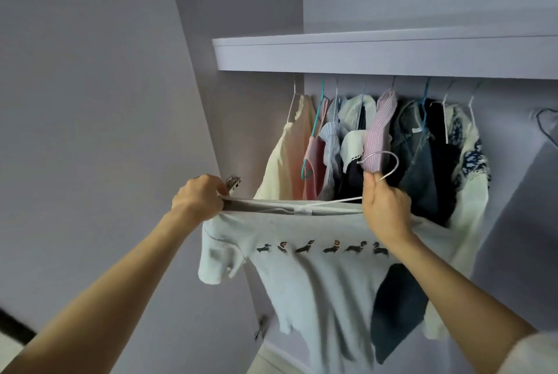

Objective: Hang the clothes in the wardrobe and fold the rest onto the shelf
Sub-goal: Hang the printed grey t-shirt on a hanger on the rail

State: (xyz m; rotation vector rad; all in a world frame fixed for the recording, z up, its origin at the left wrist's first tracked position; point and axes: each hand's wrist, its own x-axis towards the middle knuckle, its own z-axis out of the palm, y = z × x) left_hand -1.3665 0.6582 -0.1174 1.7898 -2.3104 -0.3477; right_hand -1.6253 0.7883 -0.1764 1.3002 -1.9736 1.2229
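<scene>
Gripping T-shirt [314, 277] neckline, left hand [200, 197]; right hand [385, 207] pinching hanger [382, 168]

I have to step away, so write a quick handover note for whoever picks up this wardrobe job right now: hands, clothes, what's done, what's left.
Left hand: grips the collar edge of the white dachshund-print T-shirt.
Right hand: holds the white hanger by its neck, hook up and free of the rail; its arm is inside the shirt's neck.
Done: a row of hung garments fills the space under the shelf.
Left: seat the shirt on the hanger and hook it among the others. Clothes for folding are not in view.
</scene>
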